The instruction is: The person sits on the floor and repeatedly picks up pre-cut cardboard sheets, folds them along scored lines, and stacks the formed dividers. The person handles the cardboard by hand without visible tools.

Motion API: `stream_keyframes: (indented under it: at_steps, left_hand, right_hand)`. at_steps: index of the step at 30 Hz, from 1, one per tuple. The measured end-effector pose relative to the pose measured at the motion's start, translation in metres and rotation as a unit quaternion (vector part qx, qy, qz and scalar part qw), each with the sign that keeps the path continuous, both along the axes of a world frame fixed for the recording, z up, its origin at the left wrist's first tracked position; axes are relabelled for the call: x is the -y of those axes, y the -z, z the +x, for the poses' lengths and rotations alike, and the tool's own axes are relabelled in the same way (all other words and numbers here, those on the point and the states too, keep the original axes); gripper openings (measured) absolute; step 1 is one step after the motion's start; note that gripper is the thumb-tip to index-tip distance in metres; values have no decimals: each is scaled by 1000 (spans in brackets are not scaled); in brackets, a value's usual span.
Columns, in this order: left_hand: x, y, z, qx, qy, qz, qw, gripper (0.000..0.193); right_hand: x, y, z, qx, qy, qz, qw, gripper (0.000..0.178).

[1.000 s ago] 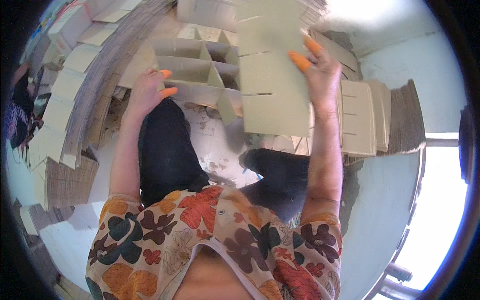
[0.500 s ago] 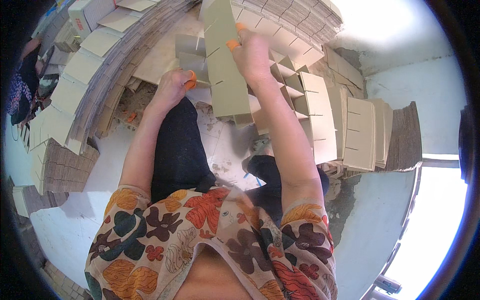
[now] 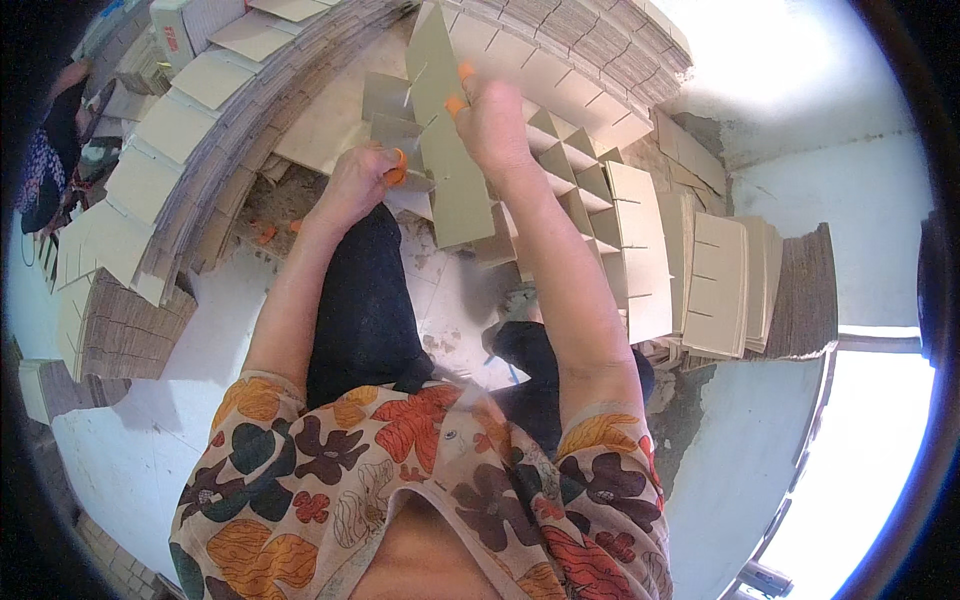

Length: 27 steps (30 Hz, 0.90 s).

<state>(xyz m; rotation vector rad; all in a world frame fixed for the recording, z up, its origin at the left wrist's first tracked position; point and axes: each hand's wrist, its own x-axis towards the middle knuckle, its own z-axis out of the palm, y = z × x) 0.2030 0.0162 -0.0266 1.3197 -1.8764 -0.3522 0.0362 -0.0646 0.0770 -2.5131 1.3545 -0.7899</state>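
Note:
A long slotted cardboard strip [image 3: 447, 150] stands on edge in front of me, its slots meeting shorter cross strips [image 3: 388, 97] on its left side. My left hand [image 3: 358, 183], with an orange finger cover, is closed on a short cardboard strip [image 3: 418, 180] low on that side. At the right edge of the long strip is my right hand [image 3: 492, 125], its orange-covered thumb and finger closed on the cardboard. Its other fingers are partly hidden. To the right of my right forearm sits an assembled cardboard grid [image 3: 575, 165] of square cells, partly covered by the arm.
A long curved row of stacked cardboard sheets [image 3: 175, 150] runs along the left. More slotted sheets [image 3: 716, 275] stand upright at the right, beside a pale wall [image 3: 830, 190]. Other stacks [image 3: 590, 50] lie at the back. Orange bits [image 3: 266, 234] lie on the floor by my left forearm.
The long strip has turned and shows a narrower face, its lower end slightly nearer me. My left hand has shifted a little right, and my right hand slightly left and nearer.

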Motion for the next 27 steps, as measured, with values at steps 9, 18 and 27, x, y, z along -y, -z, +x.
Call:
stream_keyframes:
  at_steps: [9,18,27]
  left_hand:
    - [3,-2,-3,6,-9,-6,1000,10]
    - [-1,2,-2,6,-25,16,1000,11]
    - [-1,-23,-12,77,-5,43,996,45]
  right_hand:
    - [15,63,11,-84,-63,21,994,17]
    - [-58,49,1,-161,-16,2,987,17]
    - [-51,28,-34,-122,-32,140,982,29]
